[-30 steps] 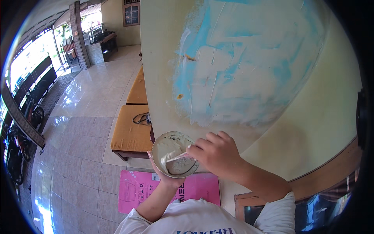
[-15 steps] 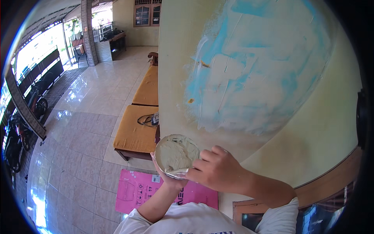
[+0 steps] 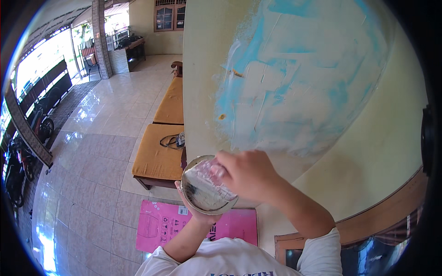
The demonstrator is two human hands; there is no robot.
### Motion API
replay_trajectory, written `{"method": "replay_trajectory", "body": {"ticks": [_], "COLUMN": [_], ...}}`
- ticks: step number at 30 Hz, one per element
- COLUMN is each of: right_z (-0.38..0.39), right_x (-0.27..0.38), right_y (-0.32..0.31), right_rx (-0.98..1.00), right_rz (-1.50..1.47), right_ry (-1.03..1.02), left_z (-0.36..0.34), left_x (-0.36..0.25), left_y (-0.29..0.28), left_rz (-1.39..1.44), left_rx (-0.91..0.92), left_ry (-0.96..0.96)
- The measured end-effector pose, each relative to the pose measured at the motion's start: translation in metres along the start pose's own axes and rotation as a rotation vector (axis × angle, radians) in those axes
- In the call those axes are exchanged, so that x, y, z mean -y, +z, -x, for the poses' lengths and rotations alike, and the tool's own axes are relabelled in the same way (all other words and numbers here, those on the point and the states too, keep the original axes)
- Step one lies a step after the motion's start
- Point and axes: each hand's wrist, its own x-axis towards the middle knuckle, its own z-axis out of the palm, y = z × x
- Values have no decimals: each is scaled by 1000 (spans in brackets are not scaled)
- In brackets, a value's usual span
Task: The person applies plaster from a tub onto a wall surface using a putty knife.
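Note:
My left hand (image 3: pixel 200 215) cups a round, shallow tin (image 3: pixel 188 203) from below and the left side, its mouth tilted up toward me. Pale putty (image 3: pixel 212 202) coats the inside, with a dark bare patch showing at the left. My right hand (image 3: pixel 251 174) is closed on a flat pinkish scraper (image 3: pixel 208 174), smeared with white putty, which lies across the tin's mouth. Fingers of the right hand hide part of its right end. Ahead is a yellowish wall (image 3: pixel 200 92) carrying a broad whitish patch (image 3: pixel 294 115) with light-blue streaks and small brown spots.
A bench with orange cushions (image 3: pixel 157 154) stands left of the wall, a dark strap (image 3: pixel 170 141) on it. Pink printed cardboard (image 3: pixel 156 225) lies on the glossy tiled floor (image 3: pixel 99 175). A brown wooden frame (image 3: pixel 391 207) is at lower right; motorbikes (image 3: pixel 20 156) stand far left.
My right hand has moved up and turned, bringing the scraper into view across the tin. The thick putty mass seen earlier no longer fills the tin's mouth; its inner bottom shows.

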Motion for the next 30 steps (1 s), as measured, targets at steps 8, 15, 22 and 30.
{"method": "replay_trajectory", "body": {"ticks": [8, 15, 22, 30], "right_z": [-7, -2, 11, 11], "right_x": [-24, -23, -39, -27], "right_y": [20, 1, 41, 25], "right_rx": [-20, -61, -99, -65], "right_rz": [-197, -206, -391, -236], "right_ry": [73, 79, 187, 84], "left_z": [3, 3, -7, -13], "left_x": [-5, -8, -3, 3], "left_y": [7, -3, -1, -6], "left_rz": [-86, 660, -357, -44], "left_rx": [-13, 159, 31, 242], "left_ry": [-64, -110, -6, -154]}}
